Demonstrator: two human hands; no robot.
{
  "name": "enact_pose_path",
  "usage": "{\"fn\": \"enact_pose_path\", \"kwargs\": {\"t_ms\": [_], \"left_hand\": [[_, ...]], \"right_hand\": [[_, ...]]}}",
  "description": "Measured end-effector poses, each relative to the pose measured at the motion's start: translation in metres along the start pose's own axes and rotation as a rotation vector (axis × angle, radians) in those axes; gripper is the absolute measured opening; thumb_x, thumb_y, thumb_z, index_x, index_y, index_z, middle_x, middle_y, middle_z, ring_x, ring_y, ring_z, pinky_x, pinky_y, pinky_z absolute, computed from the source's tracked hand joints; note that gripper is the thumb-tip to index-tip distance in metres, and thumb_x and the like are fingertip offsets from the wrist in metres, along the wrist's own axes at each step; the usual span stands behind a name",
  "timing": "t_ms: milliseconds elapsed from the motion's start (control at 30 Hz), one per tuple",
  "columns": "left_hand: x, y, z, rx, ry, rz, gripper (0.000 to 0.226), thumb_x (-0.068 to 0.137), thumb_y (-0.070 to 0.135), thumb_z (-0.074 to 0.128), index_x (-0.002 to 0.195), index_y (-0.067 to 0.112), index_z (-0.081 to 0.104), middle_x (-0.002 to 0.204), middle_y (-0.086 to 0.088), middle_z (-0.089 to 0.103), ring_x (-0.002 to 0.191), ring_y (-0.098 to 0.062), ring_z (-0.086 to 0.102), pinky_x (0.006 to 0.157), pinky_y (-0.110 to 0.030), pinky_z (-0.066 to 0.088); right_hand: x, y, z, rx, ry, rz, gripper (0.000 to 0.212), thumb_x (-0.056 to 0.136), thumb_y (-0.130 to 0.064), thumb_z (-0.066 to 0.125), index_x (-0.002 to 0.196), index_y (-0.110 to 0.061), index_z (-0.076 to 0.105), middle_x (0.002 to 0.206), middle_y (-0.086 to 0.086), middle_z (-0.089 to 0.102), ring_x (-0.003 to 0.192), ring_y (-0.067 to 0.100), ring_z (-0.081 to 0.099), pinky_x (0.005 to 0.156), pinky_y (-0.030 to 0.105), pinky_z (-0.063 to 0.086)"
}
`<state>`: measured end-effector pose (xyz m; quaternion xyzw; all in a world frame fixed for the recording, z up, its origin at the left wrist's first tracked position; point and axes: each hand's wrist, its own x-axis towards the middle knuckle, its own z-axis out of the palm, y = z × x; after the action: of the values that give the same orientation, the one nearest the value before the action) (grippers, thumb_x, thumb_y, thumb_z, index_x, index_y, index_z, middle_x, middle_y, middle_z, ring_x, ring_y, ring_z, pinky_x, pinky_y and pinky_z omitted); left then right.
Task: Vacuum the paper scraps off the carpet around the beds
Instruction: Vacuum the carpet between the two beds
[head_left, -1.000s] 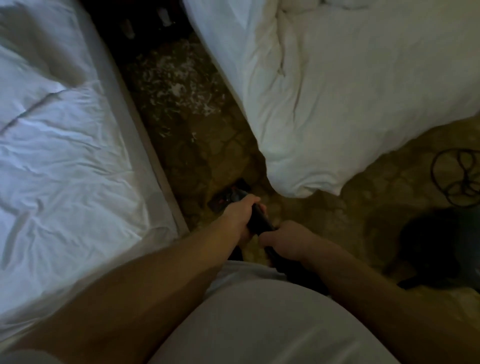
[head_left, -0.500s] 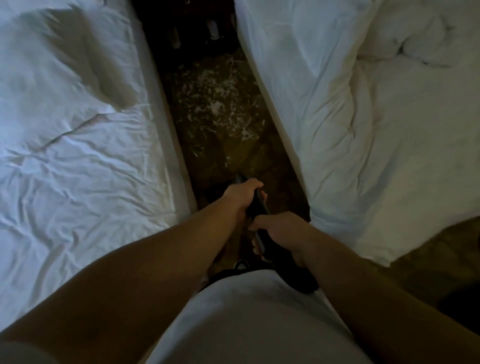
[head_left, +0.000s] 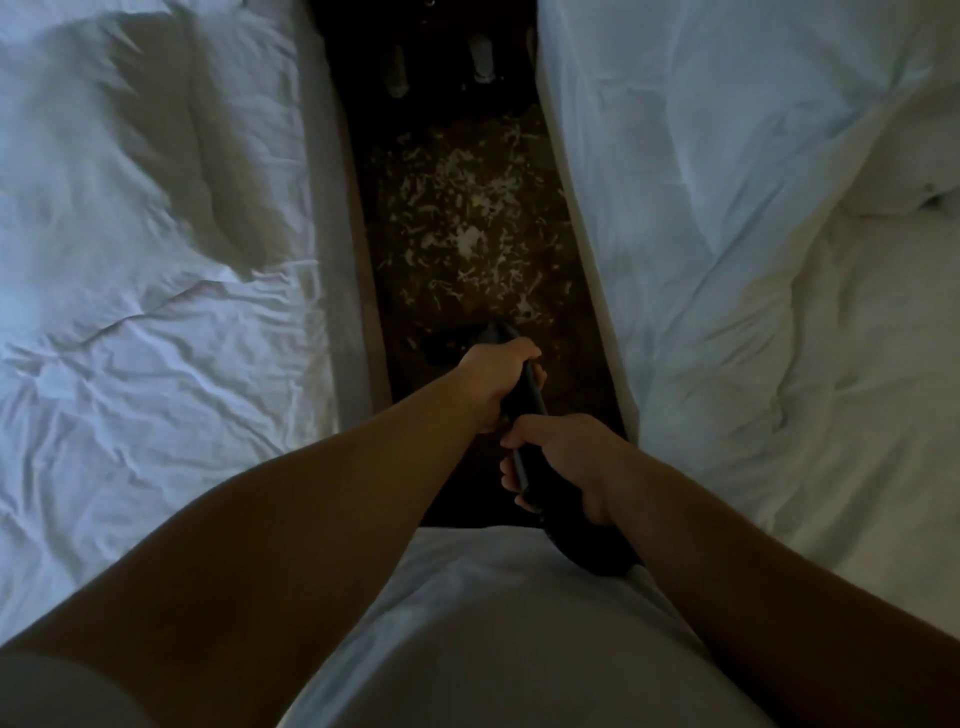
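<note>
White shredded paper scraps (head_left: 467, 228) lie thick on the carpet (head_left: 576, 384) between the beds (head_left: 156, 260) — my left hand (head_left: 493, 382) and right hand (head_left: 566, 462), fingers (head_left: 527, 430) curled, grip the black vacuum wand (head_left: 533, 389) just short of them.

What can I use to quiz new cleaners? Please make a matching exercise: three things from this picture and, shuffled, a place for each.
Things:
1. paper scraps
2. left hand
3. right hand

Places:
A. grips the vacuum wand nearer the body
B. strewn on the carpet ahead of the wand
C. grips the wand farther forward

Pairs: 1-B, 2-C, 3-A
</note>
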<state>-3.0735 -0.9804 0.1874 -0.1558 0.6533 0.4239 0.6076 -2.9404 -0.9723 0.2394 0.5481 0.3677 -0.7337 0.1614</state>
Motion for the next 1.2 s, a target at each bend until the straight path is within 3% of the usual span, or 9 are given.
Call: {"fn": "enact_pose_path", "kwargs": {"t_ms": [167, 300, 500, 633, 733, 833, 1100, 1200], "left_hand": [[0.028, 0.060, 0.018, 0.067, 0.014, 0.014, 0.013, 0.096, 0.021, 0.063, 0.098, 0.008, 0.059, 0.066, -0.003, 0.061, 0.052, -0.013, 0.059, 0.046, -0.023, 0.049], [0.059, 0.105, 0.027, 0.079, -0.018, -0.008, 0.013, 0.096, 0.019, 0.064, 0.095, 0.008, 0.058, 0.069, -0.004, 0.060, 0.054, -0.014, 0.058, 0.047, -0.024, 0.049], [0.117, 0.183, 0.019, 0.204, -0.082, -0.043, 0.017, 0.096, 0.022, 0.063, 0.095, 0.006, 0.061, 0.069, -0.005, 0.061, 0.061, -0.016, 0.060, 0.057, -0.030, 0.050], [0.156, 0.262, -0.001, 0.304, -0.104, -0.075, 0.018, 0.097, 0.024, 0.061, 0.092, 0.006, 0.059, 0.069, -0.004, 0.060, 0.057, -0.015, 0.059, 0.054, -0.027, 0.050], [0.176, 0.328, -0.022, 0.306, -0.084, -0.078, 0.017, 0.096, 0.021, 0.062, 0.086, 0.008, 0.060, 0.065, -0.004, 0.061, 0.065, -0.019, 0.059, 0.070, -0.034, 0.051], [0.197, 0.387, -0.044, 0.355, -0.076, -0.066, 0.023, 0.095, 0.027, 0.063, 0.080, 0.009, 0.060, 0.067, -0.005, 0.061, 0.066, -0.020, 0.058, 0.074, -0.036, 0.051], [0.230, 0.523, -0.092, 0.313, -0.033, -0.008, 0.019, 0.098, 0.026, 0.062, 0.098, 0.008, 0.058, 0.072, -0.003, 0.058, 0.055, -0.013, 0.057, 0.053, -0.025, 0.052], [0.238, 0.560, -0.100, 0.224, -0.034, 0.017, 0.016, 0.097, 0.022, 0.064, 0.096, 0.008, 0.056, 0.078, -0.005, 0.058, 0.062, -0.014, 0.058, 0.065, -0.030, 0.053]], "right_hand": [[0.023, -0.063, -0.009, 0.037, 0.037, 0.035, 0.011, 0.092, -0.014, 0.070, 0.093, -0.003, 0.071, 0.079, 0.011, 0.069, 0.070, 0.023, 0.067, 0.070, 0.037, 0.055], [0.047, -0.109, -0.012, 0.061, 0.064, 0.044, 0.009, 0.094, -0.014, 0.069, 0.094, -0.005, 0.070, 0.079, 0.010, 0.067, 0.068, 0.023, 0.066, 0.067, 0.036, 0.054], [0.102, -0.183, 0.002, 0.106, 0.138, 0.093, 0.011, 0.091, -0.012, 0.069, 0.095, -0.003, 0.070, 0.076, 0.010, 0.069, 0.064, 0.023, 0.068, 0.063, 0.035, 0.056], [0.141, -0.257, 0.031, 0.126, 0.174, 0.086, 0.009, 0.089, -0.012, 0.069, 0.091, -0.003, 0.068, 0.077, 0.012, 0.068, 0.065, 0.024, 0.067, 0.059, 0.033, 0.054], [0.166, -0.316, 0.058, 0.161, 0.178, 0.091, 0.008, 0.090, -0.011, 0.069, 0.092, -0.004, 0.068, 0.077, 0.013, 0.067, 0.069, 0.025, 0.066, 0.063, 0.036, 0.054], [0.191, -0.373, 0.081, 0.171, 0.159, 0.071, 0.008, 0.090, -0.012, 0.069, 0.091, -0.004, 0.068, 0.074, 0.012, 0.065, 0.068, 0.025, 0.065, 0.064, 0.038, 0.053], [0.236, -0.503, 0.135, 0.234, 0.080, 0.049, 0.007, 0.097, -0.014, 0.065, 0.097, -0.008, 0.068, 0.084, 0.010, 0.063, 0.074, 0.023, 0.063, 0.066, 0.034, 0.053], [0.252, -0.537, 0.148, 0.254, 0.060, 0.000, 0.013, 0.097, -0.016, 0.065, 0.105, -0.005, 0.069, 0.081, 0.010, 0.061, 0.069, 0.023, 0.062, 0.064, 0.032, 0.052]]}}
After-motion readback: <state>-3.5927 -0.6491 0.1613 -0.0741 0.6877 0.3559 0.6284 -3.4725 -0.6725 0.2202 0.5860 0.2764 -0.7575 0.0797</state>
